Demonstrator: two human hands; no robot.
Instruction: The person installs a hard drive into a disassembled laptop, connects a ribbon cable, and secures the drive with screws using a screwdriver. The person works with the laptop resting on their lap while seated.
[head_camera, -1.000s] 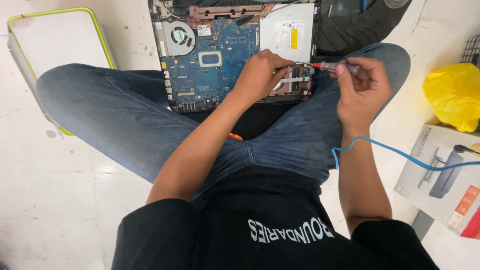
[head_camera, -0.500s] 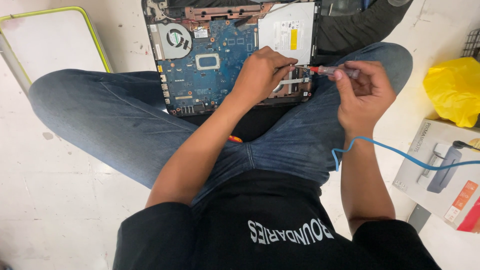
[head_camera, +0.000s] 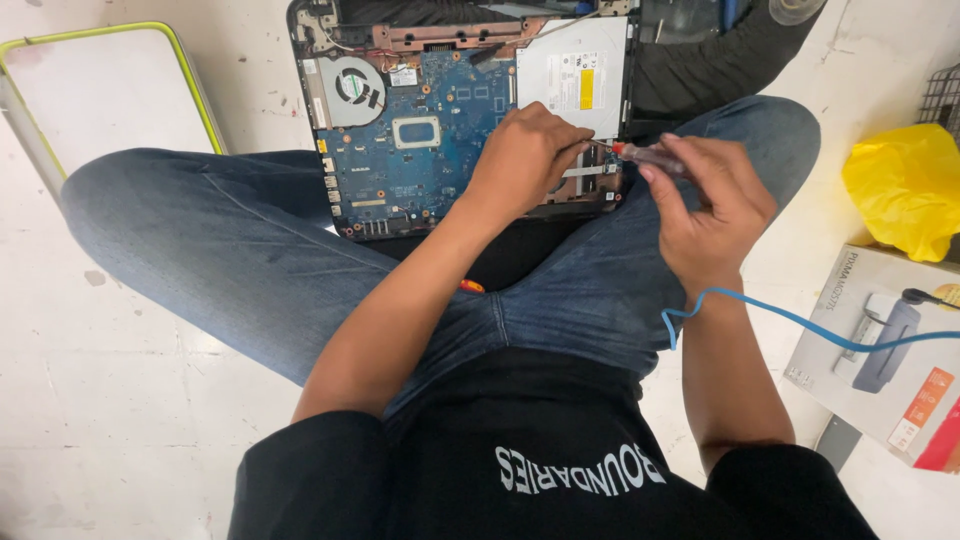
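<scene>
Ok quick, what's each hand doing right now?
Left hand: curled, fingertips on the laptop; holding anything, cannot tell.
Right hand: closed on a screwdriver.

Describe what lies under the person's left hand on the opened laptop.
The left hand rests on the blue motherboard, beside the silver optical drive. The screwdriver in the right hand points under its fingers; the tip and any screw there are covered.
</scene>
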